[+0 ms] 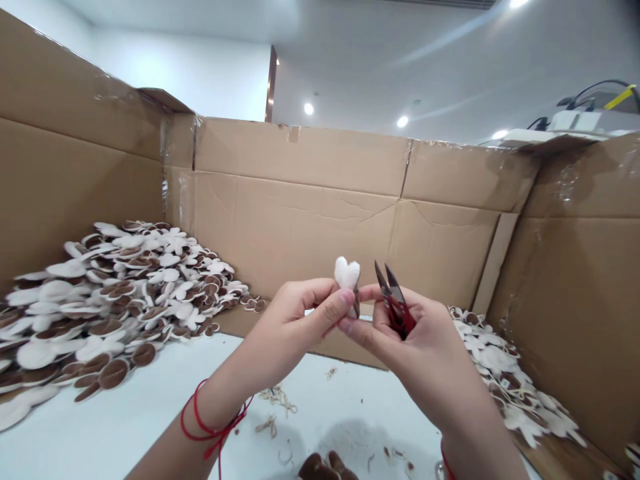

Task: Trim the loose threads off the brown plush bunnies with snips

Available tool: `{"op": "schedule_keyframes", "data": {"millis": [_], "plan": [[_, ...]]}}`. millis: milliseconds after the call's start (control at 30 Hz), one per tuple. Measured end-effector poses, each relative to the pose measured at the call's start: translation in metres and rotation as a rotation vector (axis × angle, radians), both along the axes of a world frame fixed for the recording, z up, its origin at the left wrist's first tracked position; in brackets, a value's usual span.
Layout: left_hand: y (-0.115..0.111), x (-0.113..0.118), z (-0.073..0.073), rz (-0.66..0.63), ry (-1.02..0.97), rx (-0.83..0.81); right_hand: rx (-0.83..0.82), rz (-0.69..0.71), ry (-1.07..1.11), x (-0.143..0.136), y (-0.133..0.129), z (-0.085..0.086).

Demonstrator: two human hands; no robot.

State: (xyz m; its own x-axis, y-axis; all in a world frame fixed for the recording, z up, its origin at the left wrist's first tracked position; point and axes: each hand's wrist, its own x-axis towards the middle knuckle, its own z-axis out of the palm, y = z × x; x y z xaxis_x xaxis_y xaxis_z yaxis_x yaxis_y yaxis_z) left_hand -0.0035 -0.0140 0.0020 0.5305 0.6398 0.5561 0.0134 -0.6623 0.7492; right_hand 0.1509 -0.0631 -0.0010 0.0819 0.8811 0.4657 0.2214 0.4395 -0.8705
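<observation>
A small white and brown fabric piece [347, 272] with two rounded lobes at its top is held upright in the middle of the head view. My left hand [305, 312] pinches it from the left between thumb and fingers. My right hand [400, 327] touches the same piece with its thumb and index fingertip. In the palm of that hand lie red-handled thread snips [398, 303], their dark blades pointing up and slightly apart. The lower part of the fabric piece is hidden by my fingers.
Cardboard walls [310, 213] surround the white tabletop [165, 407]. A large heap of white and brown fabric pieces [115, 293] fills the left side, a smaller heap [500, 367] the right. Thread scraps [277, 398] and brown pieces [325, 468] lie near the front.
</observation>
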Motion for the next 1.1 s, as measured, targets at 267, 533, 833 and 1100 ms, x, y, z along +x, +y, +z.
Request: {"op": "schedule_keyframes", "data": {"millis": [267, 533, 833, 1100], "plan": [[-0.004, 0.002, 0.002, 0.239, -0.084, 0.251, 0.026, 0.071, 0.087, 0.012, 0.013, -0.005], [-0.005, -0.004, 0.004, 0.425, 0.014, 0.610, -0.099, 0.341, 0.299, 0.015, 0.008, -0.002], [-0.010, -0.007, 0.006, 0.380, 0.010, 0.615, -0.076, 0.290, 0.253, 0.011, 0.007, -0.002], [-0.009, -0.004, 0.003, 0.385, -0.003, 0.545, 0.003, 0.147, 0.152, 0.014, 0.011, -0.006]]}}
